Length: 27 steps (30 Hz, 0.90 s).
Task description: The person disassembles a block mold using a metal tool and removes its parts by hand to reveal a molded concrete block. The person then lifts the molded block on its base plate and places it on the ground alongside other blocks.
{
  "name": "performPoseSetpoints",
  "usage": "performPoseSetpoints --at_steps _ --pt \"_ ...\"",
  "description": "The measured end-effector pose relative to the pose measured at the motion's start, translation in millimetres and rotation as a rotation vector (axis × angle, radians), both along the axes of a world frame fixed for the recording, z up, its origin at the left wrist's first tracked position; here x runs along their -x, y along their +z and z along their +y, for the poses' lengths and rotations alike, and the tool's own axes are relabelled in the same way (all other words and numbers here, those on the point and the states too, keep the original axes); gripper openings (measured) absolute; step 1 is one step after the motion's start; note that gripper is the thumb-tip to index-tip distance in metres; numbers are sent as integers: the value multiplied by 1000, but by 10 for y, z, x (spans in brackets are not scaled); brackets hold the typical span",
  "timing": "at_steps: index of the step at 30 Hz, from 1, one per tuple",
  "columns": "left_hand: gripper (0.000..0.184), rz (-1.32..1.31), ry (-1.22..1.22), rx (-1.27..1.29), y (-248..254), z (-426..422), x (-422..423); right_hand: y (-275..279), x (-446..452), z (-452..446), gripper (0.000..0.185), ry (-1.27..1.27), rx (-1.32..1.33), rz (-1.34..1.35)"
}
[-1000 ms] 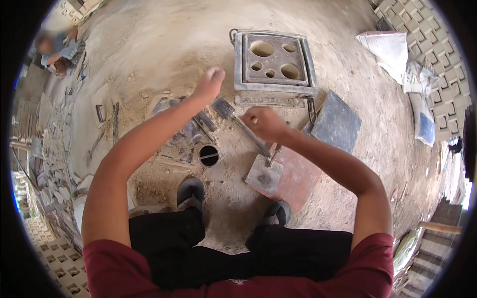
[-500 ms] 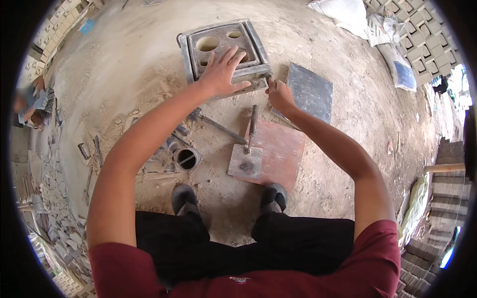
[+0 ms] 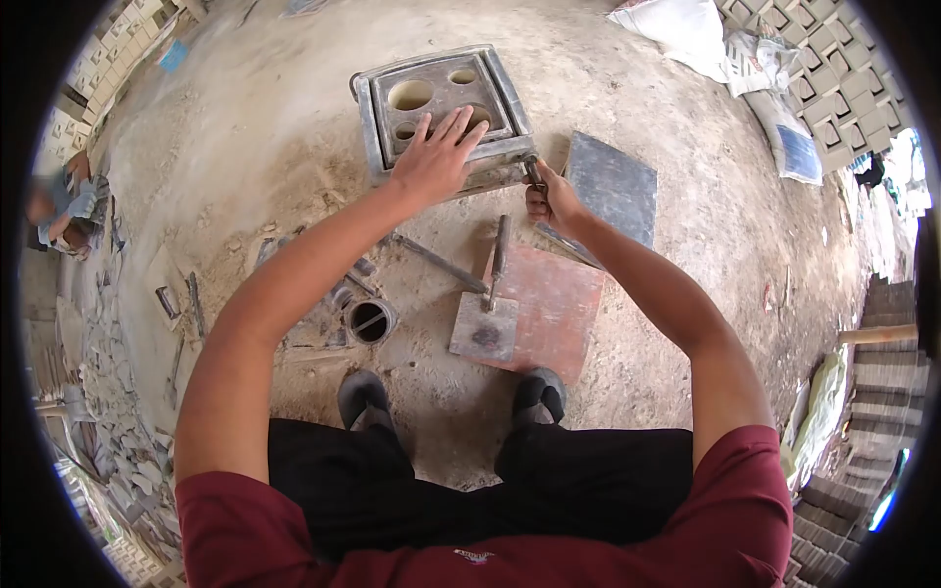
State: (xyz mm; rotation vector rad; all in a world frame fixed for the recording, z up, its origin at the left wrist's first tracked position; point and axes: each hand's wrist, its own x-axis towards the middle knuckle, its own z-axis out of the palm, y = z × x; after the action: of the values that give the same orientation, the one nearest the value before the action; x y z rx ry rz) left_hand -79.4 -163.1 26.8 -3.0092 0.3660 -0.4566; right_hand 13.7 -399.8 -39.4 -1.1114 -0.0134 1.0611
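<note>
Block mold sits upper centre of frame, on the dusty ground, slightly skewed. Metal rim round an inset plate with round openings; some of them partly covered by the fingers. Left hand lies flat on the mold's lower part, fingers extended and a little apart, pressing on it or resting, can't tell which; nothing gripped. Right hand is closed round the metal handle at the mold's lower right corner, fingers curled, clamped on it.

Dark slab lies just right of the right hand. Reddish board is flat on the ground at frame centre, below the hands. Square plate with an upright grip overlaps its left side. Long bar runs up-left from that grip. Round container with a crosspiece over its mouth stands left of the plate. Shoes below. White sacks upper right, stacked blocks beyond them. Another person at far left, upper half.
</note>
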Motion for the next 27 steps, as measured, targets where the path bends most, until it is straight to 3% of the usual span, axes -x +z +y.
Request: performPoseSetpoints --at_steps 4,6,16,21,27 --pt "56 1 3 -12 9 1 4 54 9 172 54 -105 276 -204" --pt "56 1 0 31 10 -6 8 72 125 287 55 -167 922 -1244" --pt "55 -13 1 -3 1 0 4 16 38 234 60 -171 729 -943" --pt "55 -20 -9 16 -15 6 -12 61 21 152 55 -171 331 -427" --pt "55 -32 -22 50 -20 13 -15 145 9 122 46 -133 166 -115"
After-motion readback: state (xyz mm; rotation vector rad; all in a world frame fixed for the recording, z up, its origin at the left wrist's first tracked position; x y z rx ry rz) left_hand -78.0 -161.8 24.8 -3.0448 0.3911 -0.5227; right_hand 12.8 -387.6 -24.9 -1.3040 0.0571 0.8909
